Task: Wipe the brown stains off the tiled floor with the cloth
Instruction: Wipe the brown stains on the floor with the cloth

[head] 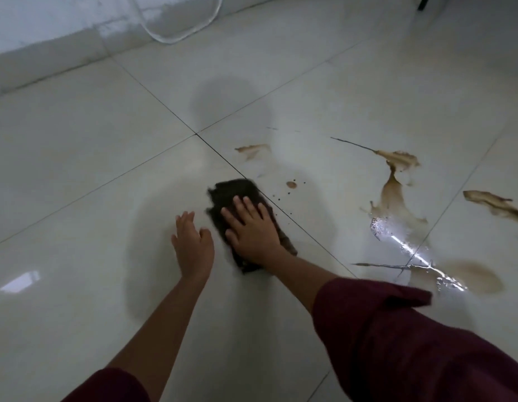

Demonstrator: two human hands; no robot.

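A dark brown cloth [233,192] lies flat on the pale tiled floor [92,169], across a grout line. My right hand [252,230] presses down on it with straight, spread fingers. My left hand [192,245] rests flat on the bare tile just left of the cloth, fingers straight. Brown stains lie to the right: a small streak [252,149], a round spot [291,184] with specks, a long smear [395,192], another streak [495,205] at the right edge and a wet patch [472,277] near my right sleeve.
A wall base [49,62] runs along the upper left. A clear curved plastic object [176,21] stands against it. A dark furniture leg [423,2] shows at the top right. Glare from a light reflects on the wet tile [396,239].
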